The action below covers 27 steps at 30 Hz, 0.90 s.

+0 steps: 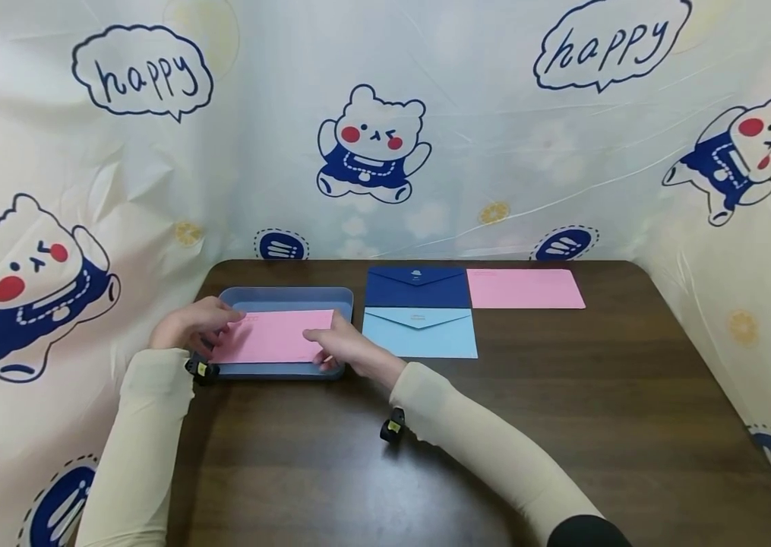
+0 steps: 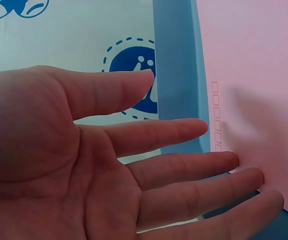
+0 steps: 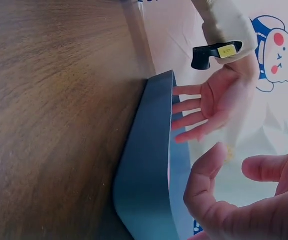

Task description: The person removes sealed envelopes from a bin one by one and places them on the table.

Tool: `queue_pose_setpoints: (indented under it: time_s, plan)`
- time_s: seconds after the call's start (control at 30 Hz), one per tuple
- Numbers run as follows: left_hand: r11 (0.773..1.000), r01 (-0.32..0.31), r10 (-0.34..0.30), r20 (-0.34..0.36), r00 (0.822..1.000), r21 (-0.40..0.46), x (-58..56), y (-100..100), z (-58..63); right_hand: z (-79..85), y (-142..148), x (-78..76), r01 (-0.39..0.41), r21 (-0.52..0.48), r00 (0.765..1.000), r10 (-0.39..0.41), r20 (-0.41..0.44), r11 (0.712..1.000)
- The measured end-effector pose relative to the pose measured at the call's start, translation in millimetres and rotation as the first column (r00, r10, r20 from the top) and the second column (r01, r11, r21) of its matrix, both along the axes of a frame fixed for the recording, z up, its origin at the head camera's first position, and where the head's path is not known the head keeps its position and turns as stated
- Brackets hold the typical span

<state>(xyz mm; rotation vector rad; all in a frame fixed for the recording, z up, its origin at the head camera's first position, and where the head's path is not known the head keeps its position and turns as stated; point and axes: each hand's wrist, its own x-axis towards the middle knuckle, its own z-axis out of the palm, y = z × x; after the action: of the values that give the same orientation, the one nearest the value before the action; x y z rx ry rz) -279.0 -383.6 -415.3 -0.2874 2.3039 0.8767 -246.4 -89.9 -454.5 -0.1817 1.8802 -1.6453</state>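
A pink envelope (image 1: 276,338) lies in the blue tray (image 1: 282,370), its row of small printed boxes showing in the left wrist view. My left hand (image 1: 197,327) is at the envelope's left end; its fingers (image 2: 199,195) are spread and nearly straight, their tips right at the paper. At the opposite end is my right hand (image 1: 344,342), thumb overlapping the envelope in the head view. In the right wrist view the right thumb (image 3: 266,167) and bent forefinger (image 3: 204,175) stand apart with nothing between them, beside the tray's wall. The other right fingers are mostly hidden.
Right of the tray, a dark blue envelope (image 1: 417,292) lies behind a light blue envelope (image 1: 419,342). Another pink envelope (image 1: 525,289) adjoins the dark blue one. All are on the brown wooden table (image 1: 563,410), with a printed curtain (image 1: 494,159) around its back and sides.
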Motion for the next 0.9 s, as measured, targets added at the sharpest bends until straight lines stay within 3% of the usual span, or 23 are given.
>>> queue_pose_setpoints:
  time_s: [0.4,0.7,0.9]
  plan:
    - [1.0,0.015,-0.015,-0.005,1.0,0.007,-2.1,1,-1.7,-3.5,-10,1.4,-0.001,0.077,1.0,0.0,0.022,0.997]
    - [1.0,-0.001,0.001,-0.002,1.0,0.011,-4.0,1,-1.6,-5.7,-10,-2.0,0.015,0.06,0.998,-0.019,0.067,0.998]
    - [1.0,0.021,-0.021,-0.007,1.0,-0.009,-4.1,0,-3.0,-7.1,-10,-2.2,0.016,0.043,0.998,-0.019,0.061,0.999]
